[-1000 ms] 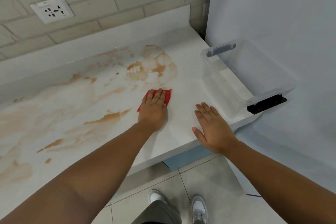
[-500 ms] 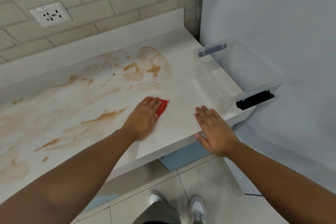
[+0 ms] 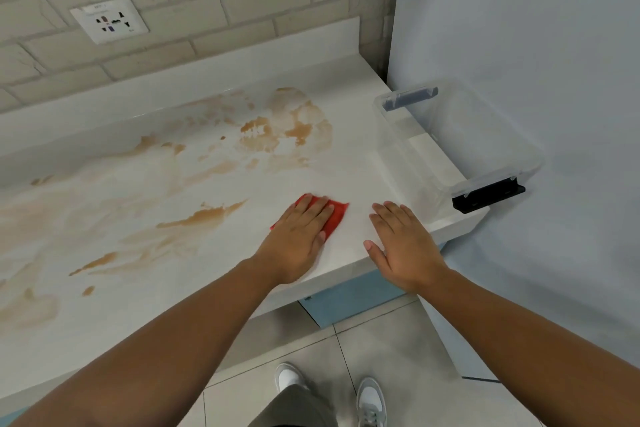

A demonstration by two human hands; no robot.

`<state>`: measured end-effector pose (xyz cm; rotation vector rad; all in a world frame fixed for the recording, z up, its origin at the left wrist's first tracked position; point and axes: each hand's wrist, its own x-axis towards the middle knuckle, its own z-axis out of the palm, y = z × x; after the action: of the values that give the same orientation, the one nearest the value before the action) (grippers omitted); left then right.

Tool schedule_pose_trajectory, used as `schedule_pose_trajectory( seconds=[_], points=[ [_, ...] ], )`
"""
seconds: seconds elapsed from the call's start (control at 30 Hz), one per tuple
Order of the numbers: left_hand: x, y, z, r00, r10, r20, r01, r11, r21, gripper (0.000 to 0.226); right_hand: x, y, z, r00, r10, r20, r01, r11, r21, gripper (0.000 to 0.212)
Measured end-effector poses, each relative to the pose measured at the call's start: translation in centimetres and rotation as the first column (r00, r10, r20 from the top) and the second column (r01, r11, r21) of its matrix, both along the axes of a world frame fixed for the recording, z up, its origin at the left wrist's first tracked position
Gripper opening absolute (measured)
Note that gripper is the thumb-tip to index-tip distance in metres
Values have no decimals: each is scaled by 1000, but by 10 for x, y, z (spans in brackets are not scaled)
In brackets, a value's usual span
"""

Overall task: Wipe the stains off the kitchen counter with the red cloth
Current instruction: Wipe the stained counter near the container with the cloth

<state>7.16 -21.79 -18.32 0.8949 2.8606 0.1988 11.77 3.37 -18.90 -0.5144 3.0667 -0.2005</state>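
Note:
The red cloth [image 3: 336, 217] lies flat on the white kitchen counter [image 3: 349, 180] near its front edge. My left hand [image 3: 294, 239] presses down on it, palm flat, covering most of it. My right hand [image 3: 403, 246] rests flat on the counter's front edge, fingers apart, holding nothing, just right of the cloth. Brown stains [image 3: 277, 135] spread over the counter behind and to the left of the cloth, with a thicker streak [image 3: 204, 217] left of my left hand.
A clear plastic bin [image 3: 460, 146] with dark handles stands on the counter's right end against a pale wall. A brick wall with a power socket [image 3: 109, 22] is behind. Below are blue cabinet fronts, floor tiles and my shoes.
My left hand has drawn the cloth back toward the front edge, away from the large stain, and then slightly to the right. My right hand has stayed on the edge.

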Motion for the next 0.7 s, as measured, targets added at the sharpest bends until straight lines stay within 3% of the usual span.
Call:
schedule_pose_trajectory(
  seconds=[0.2, 0.47, 0.6, 0.7],
  points=[
    [-32, -59, -2, 976, 217, -8, -217, 976, -14, 57, -41, -28, 11, 1000, 14, 6, -13, 995, -100, 70],
    [-105, -63, 3, 864, 504, -17, -503, 864, 27, 58, -101, -41, 11, 995, -90, 45, 93, 993, -70, 73],
    [-147, -50, 2, 883, 469, 1, -469, 883, 22, 57, -114, -40, 1, 994, -101, 38, 103, 993, -65, 78],
    [-169, -33, 2, 936, 351, -5, -351, 936, 24, 57, -117, -41, -3, 994, -105, 34, 107, 992, -70, 80]
  ],
)
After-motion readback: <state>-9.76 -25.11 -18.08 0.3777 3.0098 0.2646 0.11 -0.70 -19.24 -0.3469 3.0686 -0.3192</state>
